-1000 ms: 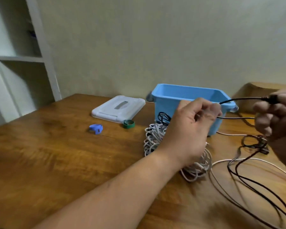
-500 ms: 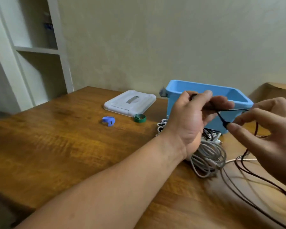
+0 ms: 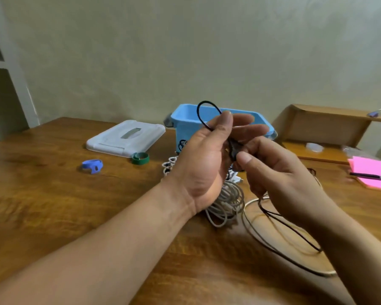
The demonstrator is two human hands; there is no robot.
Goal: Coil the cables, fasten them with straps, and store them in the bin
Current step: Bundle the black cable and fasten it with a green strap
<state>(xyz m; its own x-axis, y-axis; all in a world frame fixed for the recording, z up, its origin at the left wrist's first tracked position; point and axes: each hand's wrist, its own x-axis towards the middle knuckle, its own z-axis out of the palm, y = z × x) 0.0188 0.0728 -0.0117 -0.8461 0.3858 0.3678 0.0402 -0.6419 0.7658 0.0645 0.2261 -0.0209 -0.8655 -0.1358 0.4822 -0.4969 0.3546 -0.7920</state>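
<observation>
Left hand [image 3: 204,159] pinches first loop of black cable [image 3: 201,114] above table [image 3: 53,205]; right hand [image 3: 279,172] clamped on its plug end. Risk — trailing slack snags white cable pile [image 3: 228,200], loop slips — blue bin [image 3: 186,122] behind.

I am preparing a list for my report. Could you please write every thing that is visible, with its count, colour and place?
black cable: 1, black, looped in both hands, rest trailing on table
white cable bundle: 1, off-white, on table before bin
bin: 1, light blue, table rear
lid: 1, white, left of bin
straps: 2, green and blue, near lid
paper: pink, far right
pen: 1, dark, on paper
table: 1, brown wood
left hand: pinching loop
right hand: gripping cable
</observation>
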